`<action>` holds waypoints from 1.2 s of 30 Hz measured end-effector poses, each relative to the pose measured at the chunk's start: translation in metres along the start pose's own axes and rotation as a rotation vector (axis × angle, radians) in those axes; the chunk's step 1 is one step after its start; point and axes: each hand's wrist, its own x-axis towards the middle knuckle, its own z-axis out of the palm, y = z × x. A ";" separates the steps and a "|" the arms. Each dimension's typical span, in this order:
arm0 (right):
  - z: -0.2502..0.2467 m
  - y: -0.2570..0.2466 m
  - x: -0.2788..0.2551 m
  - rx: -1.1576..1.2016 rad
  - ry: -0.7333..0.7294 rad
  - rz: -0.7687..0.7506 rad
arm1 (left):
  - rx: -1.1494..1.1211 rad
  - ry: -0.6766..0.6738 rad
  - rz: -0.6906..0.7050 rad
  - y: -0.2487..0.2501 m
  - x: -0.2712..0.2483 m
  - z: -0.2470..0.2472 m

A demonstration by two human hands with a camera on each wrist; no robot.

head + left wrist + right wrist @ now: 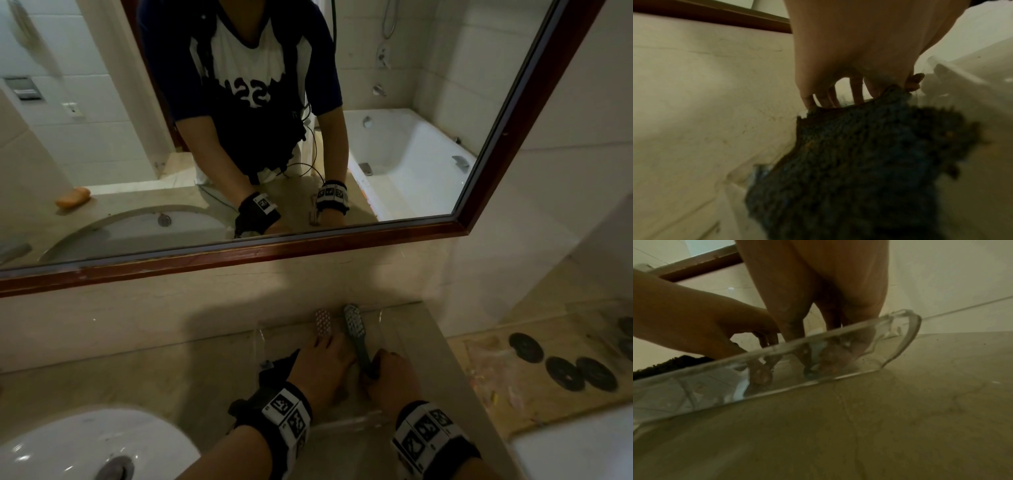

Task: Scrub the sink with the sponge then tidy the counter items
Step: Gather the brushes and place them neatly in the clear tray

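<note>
Sink (85,442): we see it at the lower left, well apart from both hands; scrubbing looks finished.
Sponge (859,162): dark and rough, it lies under our left wrist.
Left hand (322,363): fingers reach down to the pink toothbrush (323,323); whether they grip it we cannot tell.
Right hand (390,377): curled round the grey toothbrush (356,334) handle, probably to line it up.
Tray (908,331): clear, it holds both brushes; its raised rim crowds the fingers.
Soap (73,197): seen only in the mirror (513,137).
</note>
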 end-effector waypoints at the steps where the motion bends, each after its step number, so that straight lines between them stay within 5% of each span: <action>1: 0.000 0.000 0.000 0.005 0.001 -0.003 | -0.022 -0.009 -0.023 0.000 -0.002 -0.002; 15: 0.007 -0.004 -0.009 -0.014 -0.076 -0.074 | -0.030 -0.002 -0.113 -0.003 -0.019 -0.008; 24: -0.036 0.039 -0.059 -0.042 0.147 -0.178 | -0.098 0.218 -0.223 -0.004 -0.059 -0.014; 31: -0.020 0.074 -0.128 -0.209 -0.221 -0.086 | -0.099 0.243 -0.192 0.029 -0.097 -0.001; 36: 0.007 0.070 -0.158 -0.273 -0.318 -0.022 | -0.180 0.228 -0.185 0.044 -0.126 0.025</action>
